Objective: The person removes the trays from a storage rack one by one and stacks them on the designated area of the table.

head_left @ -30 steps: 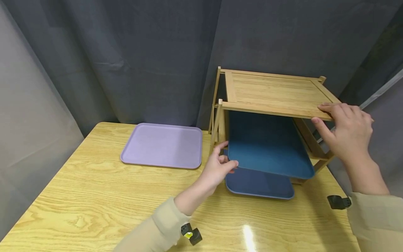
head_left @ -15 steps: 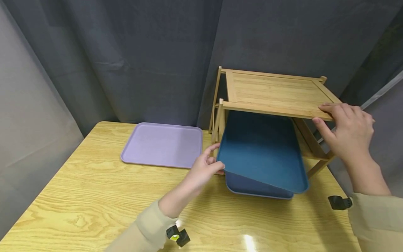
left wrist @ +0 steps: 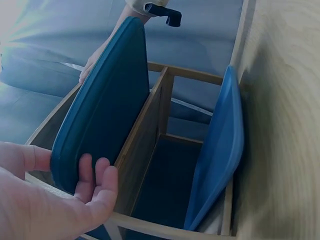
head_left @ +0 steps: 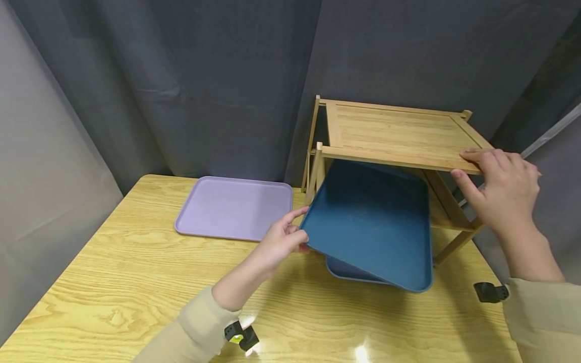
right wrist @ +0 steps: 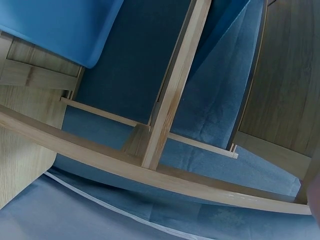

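Head view: the teal tray [head_left: 369,222] lies tilted, its far end under the top board of the wooden rack [head_left: 395,133] and its near-left corner drawn out over the desk [head_left: 113,292]. Its long axis runs from far inside the rack toward the near right. The left hand [head_left: 279,242] is the nearer one: its thumb and fingers pinch the tray's near-left corner, and the left wrist view shows fingers [left wrist: 97,182] curled round that rim. The right hand [head_left: 501,189] is well apart from the tray, fingers laid flat on the near-right corner of the rack top with the thumb under the edge.

Count: three trays: the teal tray, one blue tray [head_left: 351,269] beneath it on the desk, one lilac tray [head_left: 236,206] flat at far left. One rack. Two hands.
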